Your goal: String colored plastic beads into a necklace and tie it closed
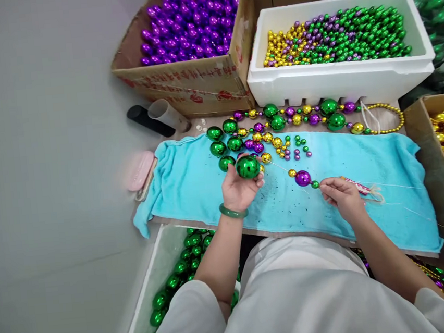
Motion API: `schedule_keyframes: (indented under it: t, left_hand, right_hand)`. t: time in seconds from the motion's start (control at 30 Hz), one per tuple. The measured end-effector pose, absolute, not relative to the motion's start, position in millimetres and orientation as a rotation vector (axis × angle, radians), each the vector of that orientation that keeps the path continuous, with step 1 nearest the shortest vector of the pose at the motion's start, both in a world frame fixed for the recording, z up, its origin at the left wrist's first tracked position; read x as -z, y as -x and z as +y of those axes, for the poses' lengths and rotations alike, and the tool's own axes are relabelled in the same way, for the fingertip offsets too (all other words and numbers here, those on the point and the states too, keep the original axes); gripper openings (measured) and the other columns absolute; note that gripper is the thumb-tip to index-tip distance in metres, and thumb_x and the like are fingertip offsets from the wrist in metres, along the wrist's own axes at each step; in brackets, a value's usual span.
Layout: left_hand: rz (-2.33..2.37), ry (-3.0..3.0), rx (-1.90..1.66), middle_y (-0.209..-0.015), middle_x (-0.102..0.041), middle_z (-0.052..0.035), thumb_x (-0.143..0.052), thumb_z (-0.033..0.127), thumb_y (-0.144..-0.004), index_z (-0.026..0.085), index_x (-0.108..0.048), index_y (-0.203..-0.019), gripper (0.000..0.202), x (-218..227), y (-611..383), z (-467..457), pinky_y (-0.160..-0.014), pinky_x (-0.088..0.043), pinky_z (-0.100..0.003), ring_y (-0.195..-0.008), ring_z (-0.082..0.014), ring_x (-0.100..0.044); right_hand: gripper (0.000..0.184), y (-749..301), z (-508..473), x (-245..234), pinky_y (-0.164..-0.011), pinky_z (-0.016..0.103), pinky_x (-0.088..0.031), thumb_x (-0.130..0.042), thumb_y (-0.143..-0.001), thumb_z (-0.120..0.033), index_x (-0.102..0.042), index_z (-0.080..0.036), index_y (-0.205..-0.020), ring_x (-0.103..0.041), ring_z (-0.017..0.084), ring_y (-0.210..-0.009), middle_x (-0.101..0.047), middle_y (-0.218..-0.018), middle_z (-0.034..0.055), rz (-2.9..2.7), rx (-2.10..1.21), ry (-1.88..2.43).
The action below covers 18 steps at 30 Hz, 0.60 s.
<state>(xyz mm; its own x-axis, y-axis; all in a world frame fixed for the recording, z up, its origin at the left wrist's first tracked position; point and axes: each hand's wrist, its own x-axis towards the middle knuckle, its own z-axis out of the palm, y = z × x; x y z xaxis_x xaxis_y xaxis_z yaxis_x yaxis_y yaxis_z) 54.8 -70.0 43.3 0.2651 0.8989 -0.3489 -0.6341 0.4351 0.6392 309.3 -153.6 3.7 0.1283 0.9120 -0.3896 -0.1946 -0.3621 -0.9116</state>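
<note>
My left hand [241,185], with a green bangle [233,212] on the wrist, holds a large shiny green bead [248,167] above a turquoise towel [193,190]. A thin white string [277,165] runs from near this hand to a small gold bead [292,173], a purple bead [302,178] and a small green bead [315,184]. My right hand [340,194] pinches the string just beside the small green bead. Behind my left hand, loose green, gold and purple beads lie in groups. A pink-and-white packet-like item [359,186] lies partly behind my right hand.
A finished-looking bead strand [306,109] lies along the towel's back edge. Behind stand a cardboard box [182,84] of purple beads and a white foam box [343,79] of mixed beads. Gold beads fill a box [419,142] at right. A pink soap-box-like case [141,170] sits left.
</note>
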Motion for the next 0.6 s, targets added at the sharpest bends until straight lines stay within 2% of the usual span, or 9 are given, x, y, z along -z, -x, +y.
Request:
schedule_keyframes:
  t: [0.17,0.3,0.6]
  left_hand:
    - [0.728,-0.473,-1.055,-0.095,-0.066,-0.0069,-0.067,0.043,-0.072,0.020,-0.063,-0.103,0.039,-43.3,-60.0,-68.7,-0.048,-0.038,-0.024,-0.061,-0.0128,-0.054]
    - [0.745,-0.474,-1.052,-0.098,-0.068,-0.0104,-0.067,0.044,-0.070,0.014,-0.066,-0.090,0.036,-41.4,-59.9,-67.1,-0.044,-0.035,-0.023,-0.059,-0.0123,-0.054]
    - [0.753,-0.472,-1.041,-0.096,-0.069,-0.0109,-0.071,0.047,-0.067,0.014,-0.065,-0.091,0.041,-33.5,-57.4,-65.8,-0.043,-0.036,-0.022,-0.060,-0.0130,-0.057]
  right_hand:
    - [0.021,-311.6,-157.4,-5.2,-0.041,0.020,-0.030,-0.072,-0.068,-0.037,-0.066,-0.017,-0.072,-0.042,0.007,-0.045,-0.053,-0.051,-0.0028,-0.787,-1.415,1.408]
    - [0.021,-312.4,-157.5,-8.5,-0.040,0.020,-0.030,-0.072,-0.068,-0.037,-0.066,-0.017,-0.071,-0.042,0.008,-0.045,-0.053,-0.051,-0.0024,-0.802,-1.383,1.426]
    - [0.022,-314.7,-156.9,-10.7,-0.040,0.021,-0.030,-0.072,-0.067,-0.038,-0.066,-0.017,-0.069,-0.041,0.008,-0.044,-0.052,-0.049,-0.0021,-0.841,-1.347,1.437]
